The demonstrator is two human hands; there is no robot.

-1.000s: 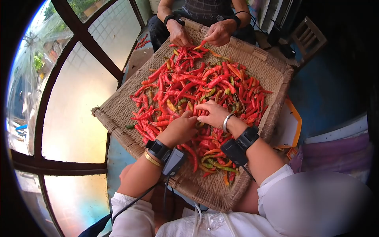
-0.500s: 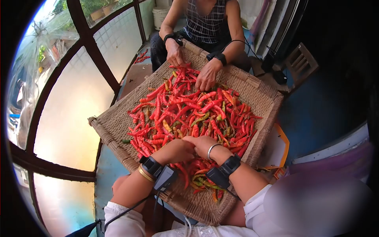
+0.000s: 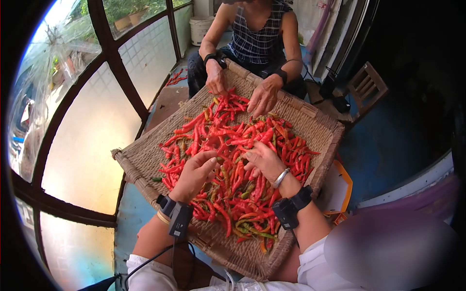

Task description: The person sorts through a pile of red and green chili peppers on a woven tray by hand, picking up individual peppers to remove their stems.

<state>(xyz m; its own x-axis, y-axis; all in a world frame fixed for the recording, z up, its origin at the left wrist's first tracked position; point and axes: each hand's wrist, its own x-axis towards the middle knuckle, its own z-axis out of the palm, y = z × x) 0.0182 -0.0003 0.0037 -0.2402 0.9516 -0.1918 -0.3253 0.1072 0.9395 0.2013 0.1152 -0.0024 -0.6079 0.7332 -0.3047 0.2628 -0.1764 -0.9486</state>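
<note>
A heap of red chili peppers (image 3: pixel 230 167), with some green and yellow ones among them, lies on a square woven tray (image 3: pixel 141 153). My left hand (image 3: pixel 194 173) is over the left-middle of the heap, fingers loosely bent with a gap at the thumb. My right hand (image 3: pixel 268 167) reaches onto the peppers from the right, its fingers bent and spread. Nothing clearly shows in either hand, though the fingertips blend into the chilies. Several greenish chilies (image 3: pixel 255 229) gather near the tray's front edge.
Across the tray sits another person (image 3: pixel 257 36), both hands at the far peppers. A small wooden chair (image 3: pixel 366 89) stands at right, and a white bucket (image 3: pixel 200 30) at the back. Framed window panes (image 3: pixel 92 140) line the left. An orange-edged box (image 3: pixel 338 188) lies beside the tray.
My hands were together over the near chilies; now they are apart and farther forward over the heap. The other person's hand on the right has lifted and shifted slightly right.
</note>
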